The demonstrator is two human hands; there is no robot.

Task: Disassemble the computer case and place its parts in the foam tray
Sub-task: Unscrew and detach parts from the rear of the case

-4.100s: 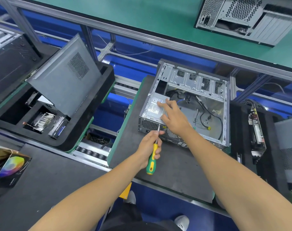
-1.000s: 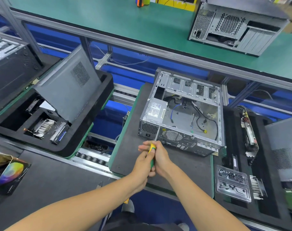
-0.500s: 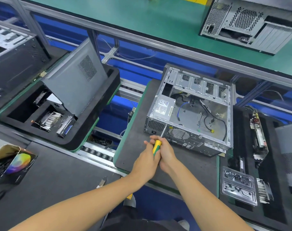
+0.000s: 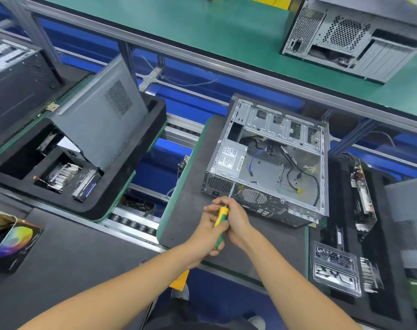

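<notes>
An open grey computer case (image 4: 269,163) lies on its side on a dark mat, with loose cables and a silver power supply (image 4: 229,158) in its near left corner. A yellow-and-green screwdriver (image 4: 220,222) points its tip at the case's rear panel beside the power supply. My left hand (image 4: 206,234) grips the handle from the left. My right hand (image 4: 236,222) wraps round the handle from the right. A black foam tray (image 4: 141,177) at left holds a grey side panel (image 4: 100,113) leaning upright and several parts.
A second foam tray (image 4: 345,186) at right carries circuit boards and a clear blister pack (image 4: 336,267). Another computer case (image 4: 350,36) stands on the green bench behind. A roller conveyor (image 4: 131,225) runs between mats. A colourful box (image 4: 10,241) lies at the far left.
My right hand left the power supply inside the case and joined my left hand on the screwdriver handle. The tip stays at the rear panel over the last second.
</notes>
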